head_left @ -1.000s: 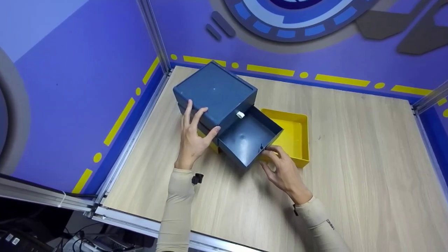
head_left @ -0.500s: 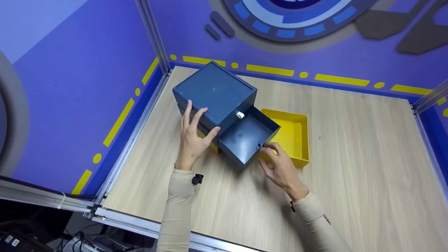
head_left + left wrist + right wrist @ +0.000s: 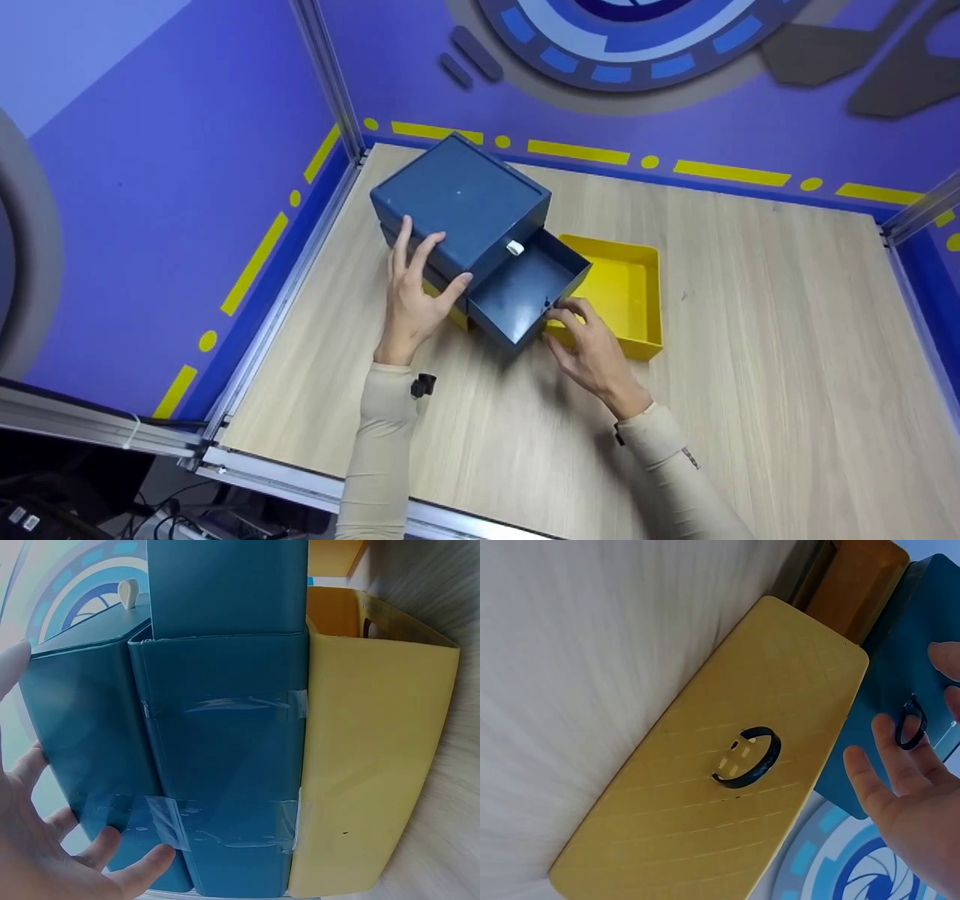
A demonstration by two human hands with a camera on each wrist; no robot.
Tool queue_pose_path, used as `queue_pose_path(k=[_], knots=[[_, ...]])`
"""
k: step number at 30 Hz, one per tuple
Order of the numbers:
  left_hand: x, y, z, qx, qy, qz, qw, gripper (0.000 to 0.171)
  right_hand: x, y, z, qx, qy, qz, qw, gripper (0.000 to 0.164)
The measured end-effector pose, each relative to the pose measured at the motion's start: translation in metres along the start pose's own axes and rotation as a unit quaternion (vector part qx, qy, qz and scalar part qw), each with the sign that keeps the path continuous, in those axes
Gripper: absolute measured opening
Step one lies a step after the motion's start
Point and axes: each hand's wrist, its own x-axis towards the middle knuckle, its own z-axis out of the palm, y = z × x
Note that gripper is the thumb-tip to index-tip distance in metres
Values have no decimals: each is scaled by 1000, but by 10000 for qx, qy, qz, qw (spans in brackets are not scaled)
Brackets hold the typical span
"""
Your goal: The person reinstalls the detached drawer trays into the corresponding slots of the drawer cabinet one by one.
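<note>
A stack of drawer boxes stands on the table, with a dark blue casing (image 3: 459,196) on top bearing a white loop tab (image 3: 514,247). Below it, a dark blue drawer (image 3: 525,289) sticks partly out. My left hand (image 3: 412,304) rests spread on the top casing, its fingers against the side in the left wrist view. The fingertips of my right hand (image 3: 592,356) press on the drawer's front, beside its black ring pull (image 3: 911,722). Under the blue boxes is a yellow casing (image 3: 375,757). To the right lies a yellow drawer (image 3: 651,300) with its own black ring (image 3: 769,757).
Purple-blue printed panels (image 3: 202,187) close off the left and back sides. A metal rail (image 3: 270,480) runs along the front edge of the wooden table (image 3: 772,360). Clear tape (image 3: 225,832) strips cross the side of the stack.
The blue drawer has slid further into its casing, up and to the left, with my right hand moving along with it. My left hand stays in place on the casing.
</note>
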Motion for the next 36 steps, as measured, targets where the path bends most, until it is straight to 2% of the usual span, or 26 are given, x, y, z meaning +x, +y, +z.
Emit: queue_pose_path(k=[23,30,36], knots=[[0,1,0,56,3,-15,10000,66,15,-4,6,11,-273,168,9995,32],[0,1,-1,61,1,-5,10000,66,19,-2,9,-10,-172,40,9998,33],[0,0,-1,-20,24,28,10000,65,21,-3,12,-61,-211,124,9997,33]])
